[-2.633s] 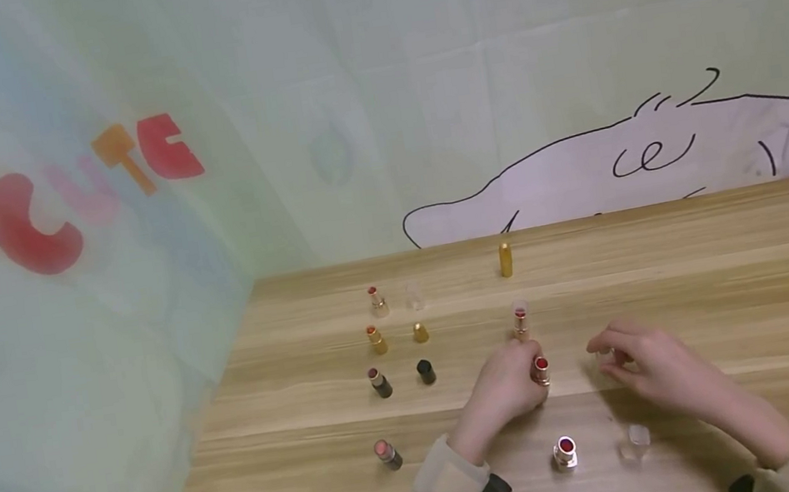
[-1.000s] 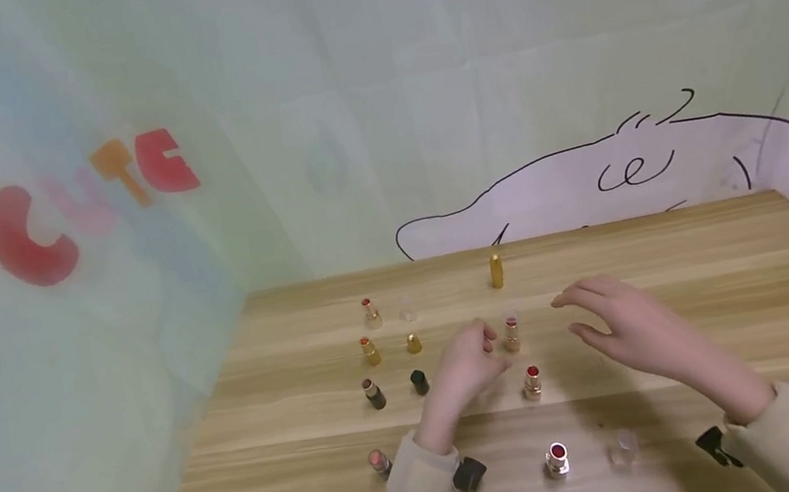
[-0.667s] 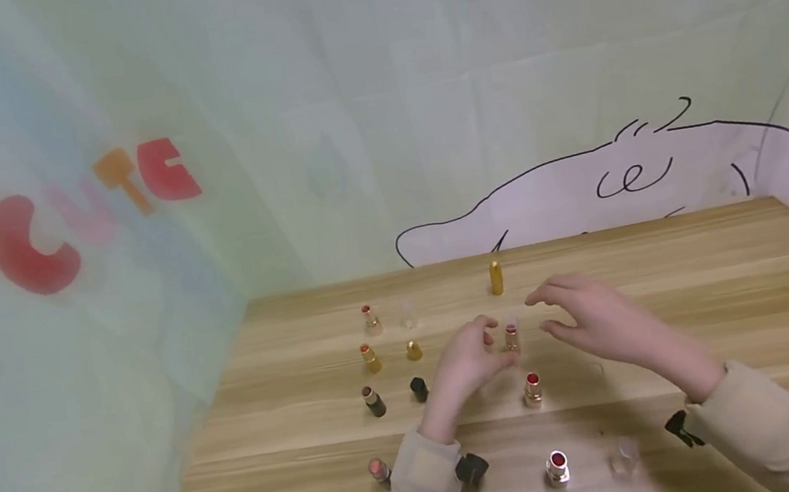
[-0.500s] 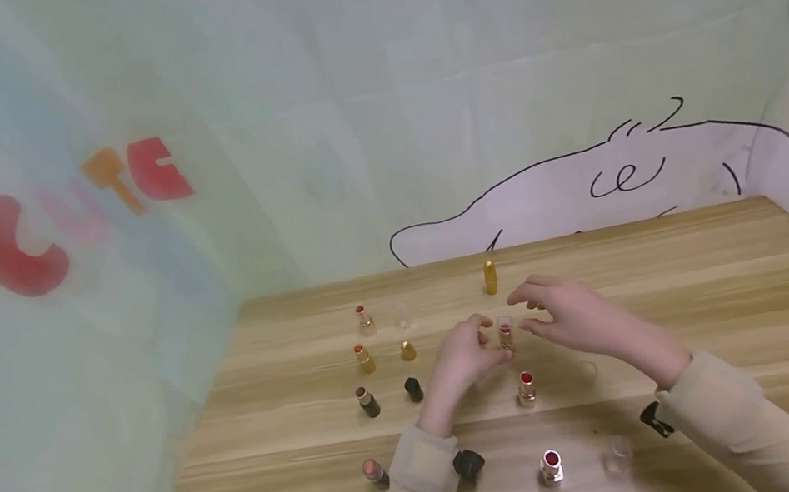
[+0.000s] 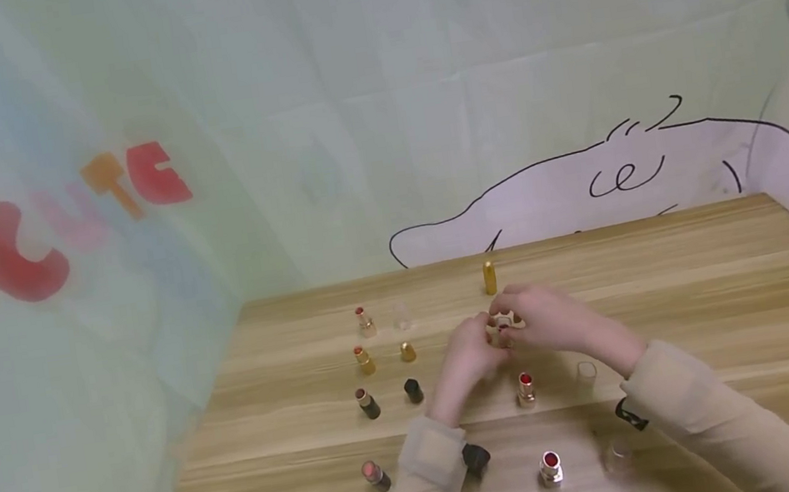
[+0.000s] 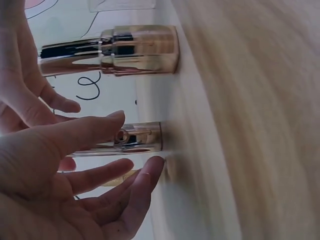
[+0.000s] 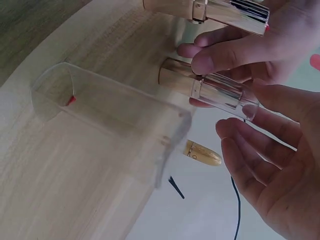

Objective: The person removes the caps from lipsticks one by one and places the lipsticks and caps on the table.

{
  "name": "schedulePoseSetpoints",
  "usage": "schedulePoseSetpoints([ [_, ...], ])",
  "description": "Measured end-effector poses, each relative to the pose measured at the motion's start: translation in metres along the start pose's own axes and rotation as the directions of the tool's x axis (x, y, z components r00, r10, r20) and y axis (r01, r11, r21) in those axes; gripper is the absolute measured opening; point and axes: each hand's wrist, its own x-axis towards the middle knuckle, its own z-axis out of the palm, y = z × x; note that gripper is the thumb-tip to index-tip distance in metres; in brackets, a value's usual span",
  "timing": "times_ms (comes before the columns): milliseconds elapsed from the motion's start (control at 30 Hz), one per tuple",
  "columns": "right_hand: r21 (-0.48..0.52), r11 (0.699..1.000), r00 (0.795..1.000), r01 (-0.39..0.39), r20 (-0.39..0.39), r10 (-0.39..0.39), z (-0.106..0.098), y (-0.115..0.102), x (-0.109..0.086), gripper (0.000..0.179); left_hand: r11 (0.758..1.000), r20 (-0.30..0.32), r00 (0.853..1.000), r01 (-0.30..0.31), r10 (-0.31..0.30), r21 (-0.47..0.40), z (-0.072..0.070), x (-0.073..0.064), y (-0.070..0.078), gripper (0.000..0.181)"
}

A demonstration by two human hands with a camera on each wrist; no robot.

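Observation:
A rose-gold lipstick (image 5: 505, 335) with a clear cap (image 7: 250, 104) over its top stands upright on the table between both hands. My left hand (image 5: 467, 358) curls round its base, thumb on the near side, as the left wrist view shows. At the top, the thumb and fingers of my right hand (image 5: 544, 317) pinch the clear cap. Just nearer stands an uncapped rose-gold lipstick (image 5: 526, 389) with a red tip, large in the left wrist view. A loose transparent cap (image 5: 586, 373) is to its right, seen close up in the right wrist view.
Behind the hands stands a closed golden lipstick (image 5: 490, 277). Several uncapped lipsticks, including a pink one (image 5: 375, 476), form a column at left, with a black cap (image 5: 413, 390) and a gold cap (image 5: 408, 352) beside. A silvery lipstick (image 5: 550, 468) and another clear cap (image 5: 618, 457) stand in front.
My left hand has left the uncapped red lipstick and moved back to the capped one. The right hand has let go of the loose clear cap and come left to the capped lipstick's top.

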Motion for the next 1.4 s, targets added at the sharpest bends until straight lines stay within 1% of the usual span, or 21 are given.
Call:
schedulePoseSetpoints([
  [133, 0.014, 1.000, 1.000, 0.021, -0.004, -0.021, 0.003, 0.002, 0.002, 0.017, 0.999, 0.002, 1.000, -0.010, 0.010, 0.032, 0.002, 0.005, 0.001, 0.033],
  [267, 0.024, 0.999, 0.999, 0.035, -0.013, -0.035, 0.005, 0.002, 0.003, 0.016, 0.998, -0.007, 0.999, -0.040, 0.040, 0.057, 0.003, 0.008, 0.002, 0.021],
  [367, 0.032, 0.999, 1.000, 0.024, -0.002, -0.024, 0.006, 0.001, 0.003, 0.016, 0.996, -0.010, 0.998, -0.065, 0.066, 0.064, 0.003, 0.009, 0.001, 0.015],
  [500, 0.030, 1.000, 1.000, -0.002, 0.008, 0.002, 0.006, 0.000, 0.004, 0.013, 0.995, -0.012, 0.996, -0.085, 0.086, 0.058, 0.004, 0.009, -0.001, 0.014],
  [633, 0.009, 1.000, 1.000, 0.026, -0.010, -0.026, 0.008, 0.000, 0.005, 0.008, 0.995, -0.010, 0.996, -0.092, 0.092, 0.048, 0.007, 0.009, -0.003, 0.015],
  [767, 0.006, 0.999, 0.999, 0.037, -0.008, -0.037, 0.011, -0.001, 0.004, 0.005, 0.997, -0.006, 0.997, -0.073, 0.074, 0.033, 0.011, 0.009, -0.006, 0.017],
  [967, 0.032, 0.999, 1.000, -0.017, 0.021, 0.016, 0.012, -0.002, 0.001, 0.006, 0.997, 0.002, 0.998, -0.066, 0.066, 0.040, 0.014, 0.007, -0.008, 0.014],
  [1033, 0.038, 0.999, 0.999, -0.026, 0.022, 0.026, 0.012, -0.003, 0.001, 0.007, 0.997, 0.006, 0.998, -0.062, 0.062, 0.034, 0.013, 0.005, -0.007, 0.014],
  [1133, 0.054, 0.998, 1.000, -0.017, 0.012, 0.017, 0.010, -0.003, 0.001, 0.009, 0.998, 0.011, 0.998, -0.059, 0.059, 0.010, 0.009, 0.002, -0.007, 0.014],
  [1267, 0.099, 0.995, 1.000, -0.004, -0.004, 0.005, 0.005, -0.004, 0.001, 0.010, 0.997, 0.010, 0.997, -0.076, 0.076, -0.020, 0.002, -0.002, -0.005, 0.017],
  [1333, 0.112, 0.994, 1.000, 0.006, -0.013, -0.004, 0.004, -0.004, 0.001, 0.010, 0.995, 0.008, 0.995, -0.094, 0.095, -0.021, 0.000, -0.003, -0.005, 0.017],
  [1400, 0.115, 0.993, 1.000, 0.011, -0.021, -0.009, 0.003, -0.003, 0.001, 0.009, 0.995, 0.005, 0.995, -0.100, 0.100, -0.015, -0.003, -0.004, -0.004, 0.016],
])
